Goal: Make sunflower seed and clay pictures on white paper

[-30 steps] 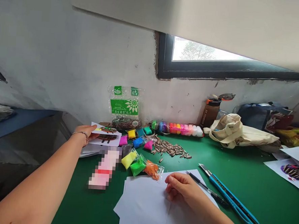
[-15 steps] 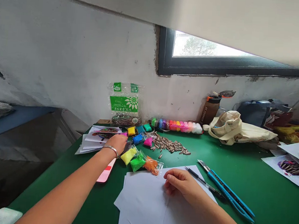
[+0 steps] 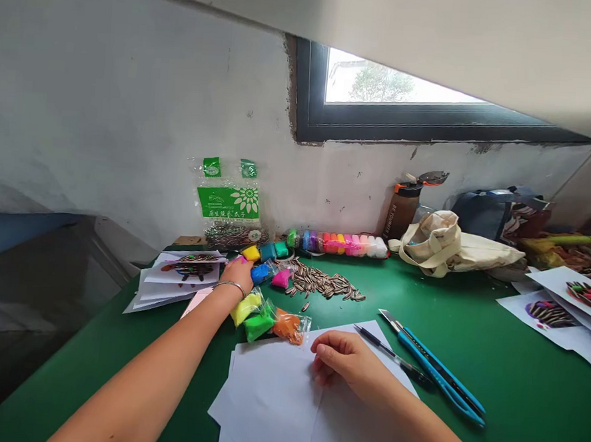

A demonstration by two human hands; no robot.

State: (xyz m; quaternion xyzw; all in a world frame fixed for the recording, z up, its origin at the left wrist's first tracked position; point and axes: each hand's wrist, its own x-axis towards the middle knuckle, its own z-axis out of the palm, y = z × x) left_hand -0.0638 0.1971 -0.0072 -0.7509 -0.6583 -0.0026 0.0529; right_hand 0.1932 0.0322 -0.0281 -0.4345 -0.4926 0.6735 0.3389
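Note:
My left hand [image 3: 238, 276], a silver bangle on its wrist, reaches in among small clear bags of coloured clay. It is at a purple-pink bag [image 3: 243, 259] and beside the blue bag [image 3: 260, 273]; the back of the hand hides its fingertips, so any grip is unclear. Nearer to me lie a yellow bag [image 3: 245, 307], a green bag [image 3: 260, 323] and an orange bag [image 3: 289, 326]. On the white paper sheets [image 3: 270, 386] rests my right hand [image 3: 340, 358], fingers curled in, with nothing visible in them. A black pen [image 3: 388, 350] lies just beyond it.
A blue utility knife [image 3: 436, 373] lies right of the paper. Sunflower seeds [image 3: 324, 281] are heaped behind the bags. Along the wall stand a seed packet [image 3: 229, 203], a clay tube pack [image 3: 344, 244], a bottle [image 3: 402, 211] and a cloth bag [image 3: 439, 243]. Decorated sheets [image 3: 550, 310] lie right.
The view has swung slightly right. My left hand has shifted a little away from the decorated sheets toward the blue bag. My right hand stays on the paper.

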